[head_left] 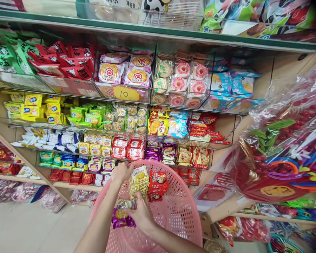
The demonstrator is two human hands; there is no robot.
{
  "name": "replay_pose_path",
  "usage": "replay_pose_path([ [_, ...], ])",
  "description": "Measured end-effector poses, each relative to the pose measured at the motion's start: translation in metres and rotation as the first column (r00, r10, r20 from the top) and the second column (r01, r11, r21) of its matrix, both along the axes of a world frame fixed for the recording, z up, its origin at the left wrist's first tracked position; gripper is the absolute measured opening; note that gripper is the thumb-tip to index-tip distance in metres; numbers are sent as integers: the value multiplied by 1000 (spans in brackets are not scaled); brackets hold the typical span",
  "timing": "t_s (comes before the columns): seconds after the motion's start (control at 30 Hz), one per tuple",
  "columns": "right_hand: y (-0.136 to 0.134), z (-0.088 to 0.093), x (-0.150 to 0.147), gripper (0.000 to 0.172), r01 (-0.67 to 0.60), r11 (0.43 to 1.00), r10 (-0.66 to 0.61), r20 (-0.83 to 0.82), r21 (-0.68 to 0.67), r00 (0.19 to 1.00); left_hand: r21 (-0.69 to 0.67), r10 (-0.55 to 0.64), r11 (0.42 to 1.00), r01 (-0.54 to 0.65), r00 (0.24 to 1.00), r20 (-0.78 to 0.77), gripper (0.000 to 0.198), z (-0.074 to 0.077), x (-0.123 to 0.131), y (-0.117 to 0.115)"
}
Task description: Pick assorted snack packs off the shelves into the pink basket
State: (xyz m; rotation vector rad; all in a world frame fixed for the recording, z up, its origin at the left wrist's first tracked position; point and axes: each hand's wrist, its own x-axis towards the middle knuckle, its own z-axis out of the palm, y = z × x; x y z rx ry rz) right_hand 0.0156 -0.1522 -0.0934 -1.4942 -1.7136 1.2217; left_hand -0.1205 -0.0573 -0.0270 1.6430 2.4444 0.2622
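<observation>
A pink perforated plastic basket [183, 211] stands below the shelves, in front of me. My left hand [122, 172] is curled at its far left rim, beside a stack of yellow-and-white biscuit packets [139, 180]. Inside the basket, my right hand [142, 212] pinches a small clear-and-greenish biscuit packet [125, 203] between thumb and fingers. Purple biscuit packets [122, 219] lie just under it. To the right of the yellow stack is a pile of red packets [158, 184].
Shelves with clear-fronted bins hold many wrapped snacks, including red packets [135, 149] and purple packets [153, 153] just behind the basket. A yellow price tag [126, 93] reads 10. Plastic-wrapped red goods [276, 158] bulge out at right. Tiled floor [50, 228] shows at left.
</observation>
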Motion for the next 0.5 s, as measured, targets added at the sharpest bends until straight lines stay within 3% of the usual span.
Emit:
replay_pose_path([
  [0.1,2,3,6,45,2,1000,-2,-1,12,1000,-5,4,1000,-3,1000,2,63,1,-1,-1],
  [0.2,3,4,10,40,51,985,-73,-130,-165,989,-5,-3,1000,3,1000,4,62,2,-1,-2],
  [0.3,0,0,13,48,86,849,-195,-159,-521,968,-4,0,1000,0,1000,1,62,1,-1,-1],
  [0.37,-4,-3,12,55,76,751,-236,-160,-656,958,-1,-6,1000,6,1000,-5,63,1,-1,-1],
  [0.5,-7,-10,3,57,-26,729,-244,-295,-684,924,0,-28,1000,28,999,-21,68,1,1,0],
])
